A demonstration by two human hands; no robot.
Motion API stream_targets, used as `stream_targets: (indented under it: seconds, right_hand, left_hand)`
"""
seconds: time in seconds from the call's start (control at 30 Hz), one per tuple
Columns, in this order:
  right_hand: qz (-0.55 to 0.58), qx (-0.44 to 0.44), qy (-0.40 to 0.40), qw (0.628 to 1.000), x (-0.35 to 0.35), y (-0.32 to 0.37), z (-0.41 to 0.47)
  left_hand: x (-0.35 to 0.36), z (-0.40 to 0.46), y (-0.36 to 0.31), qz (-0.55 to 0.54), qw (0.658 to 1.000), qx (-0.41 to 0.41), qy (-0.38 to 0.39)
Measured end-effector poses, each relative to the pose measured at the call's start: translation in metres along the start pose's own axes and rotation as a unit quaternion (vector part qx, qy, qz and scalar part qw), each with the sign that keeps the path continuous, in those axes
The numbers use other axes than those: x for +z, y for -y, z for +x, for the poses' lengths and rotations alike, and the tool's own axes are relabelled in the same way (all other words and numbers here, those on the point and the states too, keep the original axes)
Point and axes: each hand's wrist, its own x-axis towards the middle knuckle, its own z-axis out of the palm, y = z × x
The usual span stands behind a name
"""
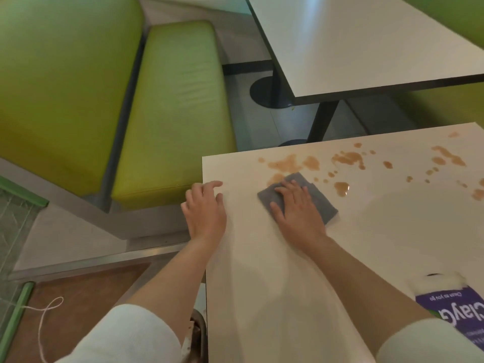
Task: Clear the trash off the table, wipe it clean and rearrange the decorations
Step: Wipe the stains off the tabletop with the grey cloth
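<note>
We see a lime-green padded booth seat (172, 111) on the left, its tall matching backrest (65, 82) rising beside it. Ahead stands a second white table (366, 40) with a dark edge, on a black pedestal base (267, 91). Below it we make out grey floor tiles (251, 127); nearer us lies a brown floor panel (86, 292). Soft light gleams off the far tabletop.

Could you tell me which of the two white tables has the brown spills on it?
The near table, where the right hand presses the grey cloth; the far table shows none.
</note>
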Motion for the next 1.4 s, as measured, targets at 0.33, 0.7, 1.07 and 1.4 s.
stream_targets:
  seconds: [0.33, 0.7, 1.07, 1.4]
  right_hand:
    - [-0.002, -0.047, 0.028, 0.998, 0.007, 0.008, 0.018]
    - [-0.001, -0.084, 0.036, 0.996, 0.015, 0.017, 0.032]
    - [0.005, -0.130, 0.038, 0.991, 0.027, 0.042, 0.052]
    - [-0.002, -0.150, 0.058, 0.987, 0.038, 0.067, 0.079]
  left_hand:
    - [0.014, -0.009, 0.003, -0.045, 0.992, -0.109, -0.035]
    - [0.014, -0.009, 0.002, -0.045, 0.990, -0.133, -0.032]
    - [0.010, -0.008, 0.005, -0.075, 0.983, -0.167, -0.008]
    - [0.013, -0.007, 0.007, -0.086, 0.982, -0.170, -0.013]
